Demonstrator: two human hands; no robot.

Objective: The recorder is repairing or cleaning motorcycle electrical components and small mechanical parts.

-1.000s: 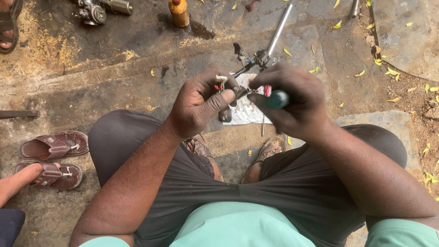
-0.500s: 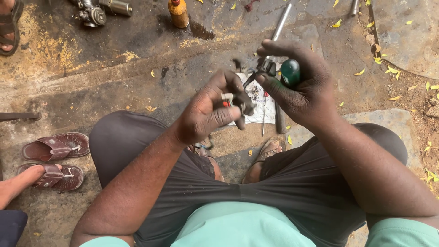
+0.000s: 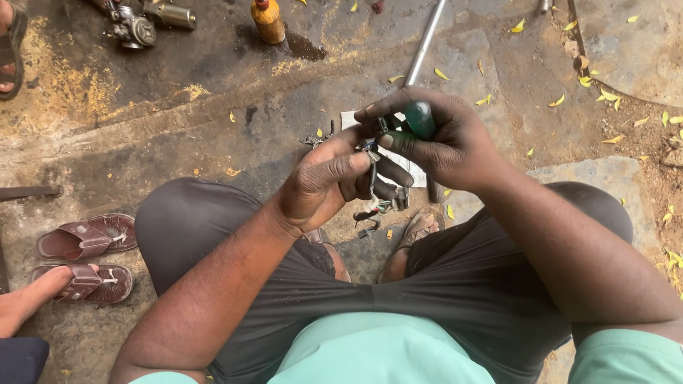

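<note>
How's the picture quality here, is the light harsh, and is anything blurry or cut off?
Head view: soft, even daylight, no hard shadows or glare; the left hand and right hand around the green-handled tool look sharp; the small metal part between them is mostly hidden by fingers; the brown sandals are clear; the orange bottle is cut by the top edge.

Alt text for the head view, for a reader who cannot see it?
A seated person's left hand grips a small metal part while the right hand works a green-handled tool against it. A pair of brown sandals lies on the stained concrete ground.
</note>
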